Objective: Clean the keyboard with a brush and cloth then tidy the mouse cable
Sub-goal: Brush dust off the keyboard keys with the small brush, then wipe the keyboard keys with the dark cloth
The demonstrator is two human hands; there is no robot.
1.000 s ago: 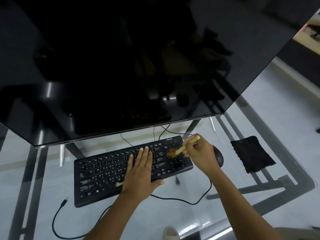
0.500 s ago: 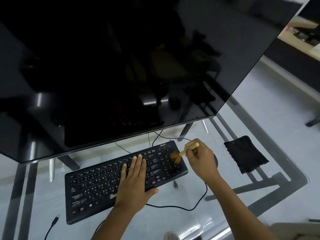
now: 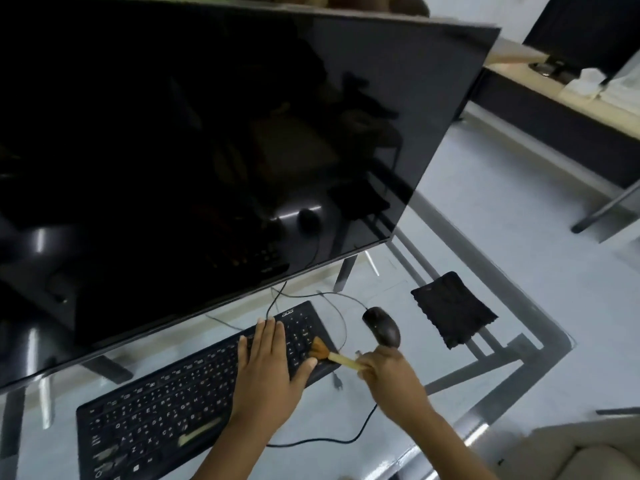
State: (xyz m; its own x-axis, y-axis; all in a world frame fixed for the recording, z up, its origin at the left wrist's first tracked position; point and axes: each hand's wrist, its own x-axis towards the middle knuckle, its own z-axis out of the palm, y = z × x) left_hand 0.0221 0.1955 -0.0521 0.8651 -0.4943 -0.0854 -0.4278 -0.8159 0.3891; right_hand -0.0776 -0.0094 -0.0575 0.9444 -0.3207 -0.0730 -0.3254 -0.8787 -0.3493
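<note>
Since the earlier frame, the right hand (image 3: pixel 388 370) is sitting nearer and farther right, off the keyboard's near right corner, so the mouse (image 3: pixel 382 327) is now showing uncovered beyond it. That hand is clamped on the handle of the brush (image 3: pixel 330 355), whose bristles are touching the rightmost keys. The left hand (image 3: pixel 268 362) is lying flat with fingers together on the right part of the keyboard (image 3: pixel 166 403), steadying it and gripping nothing. Brushing looks to be under way, probably finishing the right end; whether the left keys are done cannot be told. The cloth (image 3: pixel 452 311) is lying unused on the glass tabletop (image 3: pixel 398 292), far right of the mouse, so wiping is still to come. The mouse cable (image 3: pixel 341 327) is trailing in loose loops, not yet tidied.
</note>
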